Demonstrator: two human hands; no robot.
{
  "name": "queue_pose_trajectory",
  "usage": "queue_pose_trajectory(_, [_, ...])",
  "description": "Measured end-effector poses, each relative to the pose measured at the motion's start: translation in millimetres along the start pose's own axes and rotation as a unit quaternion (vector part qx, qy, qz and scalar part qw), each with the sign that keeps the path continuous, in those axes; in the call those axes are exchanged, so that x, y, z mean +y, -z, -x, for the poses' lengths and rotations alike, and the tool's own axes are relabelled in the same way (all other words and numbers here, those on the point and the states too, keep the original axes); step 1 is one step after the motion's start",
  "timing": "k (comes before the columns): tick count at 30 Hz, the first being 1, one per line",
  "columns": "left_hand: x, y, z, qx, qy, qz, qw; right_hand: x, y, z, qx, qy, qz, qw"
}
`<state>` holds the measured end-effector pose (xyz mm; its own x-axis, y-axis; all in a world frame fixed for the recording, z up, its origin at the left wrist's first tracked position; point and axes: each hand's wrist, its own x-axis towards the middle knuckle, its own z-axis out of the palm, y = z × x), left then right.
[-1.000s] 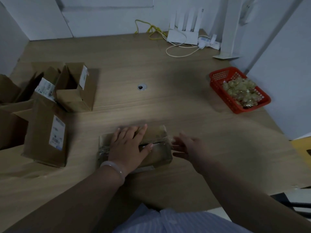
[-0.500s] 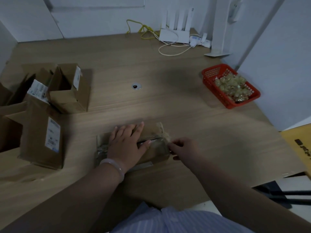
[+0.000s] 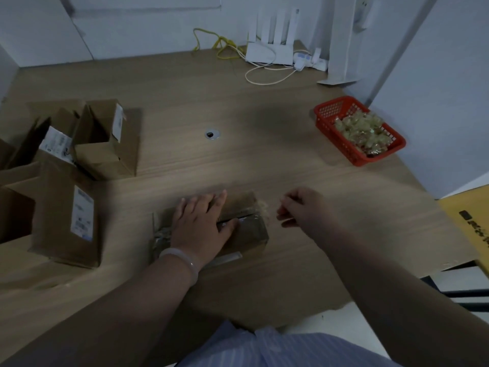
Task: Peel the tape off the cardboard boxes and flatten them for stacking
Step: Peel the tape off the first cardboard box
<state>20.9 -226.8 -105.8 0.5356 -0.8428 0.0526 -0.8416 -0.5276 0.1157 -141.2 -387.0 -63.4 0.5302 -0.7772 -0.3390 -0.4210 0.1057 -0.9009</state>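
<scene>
On a wooden table (image 3: 264, 160), a left hand (image 3: 201, 226) presses flat-fingered on a taped cardboard box (image 3: 251, 231); at its 3 o'clock, the blurred right hand (image 3: 301, 207) curls its fingers, grip unclear.

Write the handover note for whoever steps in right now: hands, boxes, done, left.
Left hand: flat, pressing the small box down on the table.
Right hand: fingers pinched, just right of the box's frayed tape; a strip between them is too blurry to confirm.
Other boxes: left side, open, not flattened.
Done: tape lifted at one end.
Left: peel the top seam, flatten every box, stack.
</scene>
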Motion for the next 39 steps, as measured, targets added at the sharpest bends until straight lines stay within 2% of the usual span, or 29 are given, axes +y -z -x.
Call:
queue_pose_trajectory(6, [-0.3,2.3,0.0,-0.010,0.000,-0.004,1.000,8.2,-11.5,17.1,-0.099,-0.113,0.093,0.984])
queue_pose_trajectory(11, [-0.2,3.7,0.5,-0.013,-0.002,-0.007,1.000,16.2,-15.3,21.9,-0.085,-0.068,0.112,0.988])
queue_pose_trajectory(23, [0.7,5.8,1.4,-0.015,-0.003,-0.009,1.000,7.2,-12.9,19.0,-0.109,-0.002,0.206,0.972])
queue_pose_trajectory(39, [2.2,8.7,0.3,-0.026,0.002,0.004,1.000,-5.1,-14.2,17.1,-0.165,-0.033,0.152,0.974])
